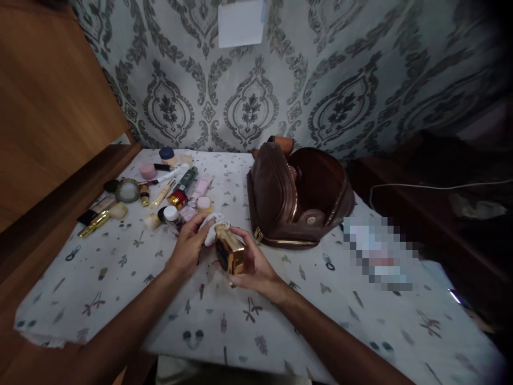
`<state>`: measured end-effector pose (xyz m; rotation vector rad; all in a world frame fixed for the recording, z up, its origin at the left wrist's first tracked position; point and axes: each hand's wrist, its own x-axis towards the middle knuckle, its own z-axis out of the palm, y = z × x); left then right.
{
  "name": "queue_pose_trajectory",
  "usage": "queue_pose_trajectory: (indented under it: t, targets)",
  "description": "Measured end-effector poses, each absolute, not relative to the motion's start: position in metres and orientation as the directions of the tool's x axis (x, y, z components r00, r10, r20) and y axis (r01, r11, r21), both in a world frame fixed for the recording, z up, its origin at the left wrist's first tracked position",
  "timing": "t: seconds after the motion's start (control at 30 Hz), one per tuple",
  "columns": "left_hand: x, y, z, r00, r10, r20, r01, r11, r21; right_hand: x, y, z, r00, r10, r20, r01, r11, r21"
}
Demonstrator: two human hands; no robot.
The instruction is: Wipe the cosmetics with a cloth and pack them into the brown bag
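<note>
My right hand (256, 266) grips a gold and dark perfume bottle (230, 252), tilted above the table. My left hand (191, 241) is closed around a crumpled white cloth (212, 227), which presses against the upper end of the bottle. Just beyond my left hand lie a white-capped jar (173, 216) and a yellow pot with a pale pink lid (204, 204). To the right of my hands sits a brown leather bag (280, 198), its zipped top gaping and its inside dark.
Several cosmetics crowd the left of the cloth-covered table (224, 331), among them a green and red bottle (184, 184), a pink tube (202, 185) and a gold tube (94, 223). A blurred-out item (379, 251) lies on the right. Patterned wall (248, 101) stands behind; wooden furniture (52, 96) borders the left.
</note>
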<state>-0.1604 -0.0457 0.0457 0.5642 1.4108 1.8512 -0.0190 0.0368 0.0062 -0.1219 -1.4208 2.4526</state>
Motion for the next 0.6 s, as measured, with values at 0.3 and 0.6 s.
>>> queue_pose_trajectory:
  t: [0.3, 0.6]
  targets:
    - [-0.163, -0.048, 0.036, -0.640, 0.752, 0.157, 0.047, -0.165, 0.985, -0.018, 0.041, 0.024, -0.906, 0.390, -0.167, -0.226, -0.778, -0.587]
    - [-0.165, -0.050, 0.026, -0.538, 0.767, 0.350, 0.356, -0.170, 0.919, -0.019, 0.044, 0.028, -0.881, 0.394, -0.261, -0.242, -0.851, -0.465]
